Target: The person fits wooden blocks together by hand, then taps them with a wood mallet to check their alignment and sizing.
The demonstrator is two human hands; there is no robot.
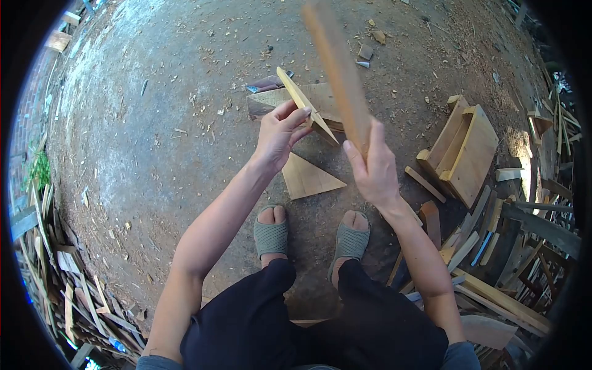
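Note:
My left hand (276, 137) pinches a narrow, pale wooden strip (296, 94) between thumb and fingers; the strip tapers to a point at its lower end. Wrapped in my right hand (376, 169) is a long, thick wooden stick (339, 71), raised upright and slightly smeared by motion. Behind the strip lies a wooden board (266, 100) on the ground, partly covered by my left hand and the stick. A triangular wooden board (310, 179) lies nearer my feet, below both hands.
A wooden box-like frame (475, 151) stands on the right, with scrap wood (493, 302) piled below it. More scrap sticks (77, 302) heap up at the left. My sandalled feet (271, 237) rest on the dirt ground (172, 129), which is strewn with wood chips.

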